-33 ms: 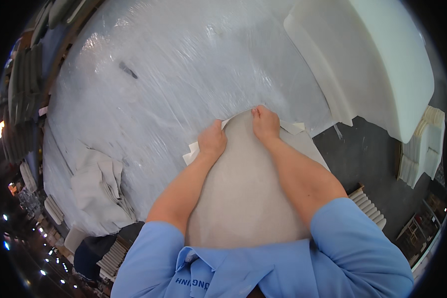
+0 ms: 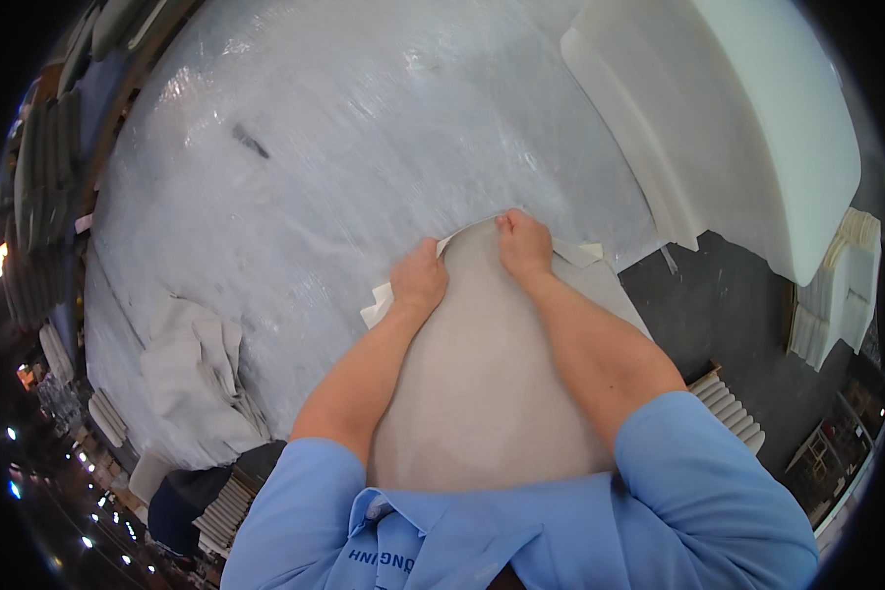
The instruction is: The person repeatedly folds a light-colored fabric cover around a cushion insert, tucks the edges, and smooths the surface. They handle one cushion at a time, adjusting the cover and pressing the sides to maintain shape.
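Observation:
A beige fabric cover (image 2: 492, 374) lies smooth over a rounded, cushion-like form in front of my body, narrowing toward its far end. My left hand (image 2: 420, 275) is closed on the cover's far left edge. A little farther right, my right hand (image 2: 525, 244) pinches the far rim, thumb on top. Pale loose flaps of the edge stick out beside both hands, one a cream flap (image 2: 578, 252) right of the right hand. What lies under the cover is hidden.
Clear plastic film covers the table (image 2: 334, 118). Folded grey-beige fabric (image 2: 195, 364) lies at the left, and a small dark object (image 2: 251, 140) farther back. A large curved white foam piece (image 2: 718, 108) stands at the far right. Stacked pale pieces (image 2: 838, 290) are beyond the right edge.

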Available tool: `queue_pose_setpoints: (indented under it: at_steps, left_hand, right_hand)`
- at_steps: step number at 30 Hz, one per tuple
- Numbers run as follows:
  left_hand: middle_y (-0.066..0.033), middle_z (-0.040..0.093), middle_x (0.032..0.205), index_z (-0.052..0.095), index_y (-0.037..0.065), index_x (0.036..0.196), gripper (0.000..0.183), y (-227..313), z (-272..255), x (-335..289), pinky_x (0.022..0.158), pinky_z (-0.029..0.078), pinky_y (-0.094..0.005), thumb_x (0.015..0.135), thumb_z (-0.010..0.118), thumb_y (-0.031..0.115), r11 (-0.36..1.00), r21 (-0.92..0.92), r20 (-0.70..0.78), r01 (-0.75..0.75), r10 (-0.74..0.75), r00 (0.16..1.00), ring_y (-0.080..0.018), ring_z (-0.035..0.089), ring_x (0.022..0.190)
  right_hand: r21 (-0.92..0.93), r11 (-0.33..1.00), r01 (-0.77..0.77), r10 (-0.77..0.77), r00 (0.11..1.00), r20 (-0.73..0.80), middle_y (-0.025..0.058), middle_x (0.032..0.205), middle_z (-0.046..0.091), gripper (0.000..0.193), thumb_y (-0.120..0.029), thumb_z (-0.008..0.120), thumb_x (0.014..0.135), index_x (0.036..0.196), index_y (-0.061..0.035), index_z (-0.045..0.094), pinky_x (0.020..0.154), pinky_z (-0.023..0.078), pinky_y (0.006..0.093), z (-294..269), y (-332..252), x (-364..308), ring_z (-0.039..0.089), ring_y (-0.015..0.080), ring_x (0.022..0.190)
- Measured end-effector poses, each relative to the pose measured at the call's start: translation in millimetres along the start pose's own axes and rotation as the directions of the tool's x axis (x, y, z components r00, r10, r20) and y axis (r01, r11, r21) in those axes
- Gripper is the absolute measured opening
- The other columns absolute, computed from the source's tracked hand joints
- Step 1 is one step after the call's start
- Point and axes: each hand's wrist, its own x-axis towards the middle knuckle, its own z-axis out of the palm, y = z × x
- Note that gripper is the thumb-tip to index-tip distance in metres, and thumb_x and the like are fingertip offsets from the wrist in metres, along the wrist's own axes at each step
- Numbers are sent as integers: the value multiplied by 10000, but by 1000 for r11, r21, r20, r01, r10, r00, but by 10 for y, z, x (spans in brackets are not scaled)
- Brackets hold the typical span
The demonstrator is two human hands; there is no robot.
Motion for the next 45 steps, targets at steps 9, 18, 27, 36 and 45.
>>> queue_pose_setpoints:
  at_steps: [9, 18, 27, 36, 45]
  left_hand:
    - [-236, 726, 1016, 651, 56, 1065, 314, -65, -165, 38, 846, 509, -572, 1024, 549, 349, 994, 46, 51, -97, 95, 994, -478, 675, 977]
    - [-230, 716, 1045, 671, 47, 1021, 257, -824, -239, -348, 850, 520, -556, 978, 589, 287, 994, 97, -56, -48, 54, 997, -464, 664, 981]
    - [-233, 717, 1011, 677, 50, 1106, 285, -651, -455, -400, 823, 522, -522, 999, 621, 308, 999, 9, -33, -46, 46, 998, -429, 678, 957]
    - [-161, 582, 1493, 451, 22, 1562, 655, -1082, -893, -1908, 1101, 484, -442, 1096, 498, 480, 549, -808, 257, 214, 2, 966, -320, 595, 1314]
    - [-196, 596, 1481, 471, 6, 1540, 688, -961, -1520, -2054, 1118, 486, -501, 1100, 442, 534, 149, -915, 378, 375, -10, 926, -371, 608, 1314]
  right_hand:
    - [-83, 996, 15, 17, 928, 373, 172, 1024, 758, 259, -283, 608, 1006, 1088, -81, 748, 875, 540, 500, -422, -175, 189, 704, 393, 999]
    - [-355, 827, 436, -323, 886, 334, 174, 1040, 759, 230, -245, 595, 986, 1094, -113, 750, 876, 552, 505, -858, 764, 184, 706, 395, 1014]
    - [-201, 899, 388, -332, 906, 262, 185, 1020, 751, 258, -328, 672, 946, 1021, -96, 758, 860, 544, 477, -1044, 786, 197, 701, 390, 973]
    - [720, 666, 194, -288, 958, 8, 89, 1129, 751, 367, -337, 584, 1088, 1096, -17, 764, 976, 515, 359, -2135, 1435, -1334, 669, 173, 1071]
    - [918, 82, 388, -111, 919, -378, 65, 963, 705, 378, -241, 479, 1069, 908, 3, 719, 888, 493, 317, -1656, 1001, -2157, 629, 149, 935]
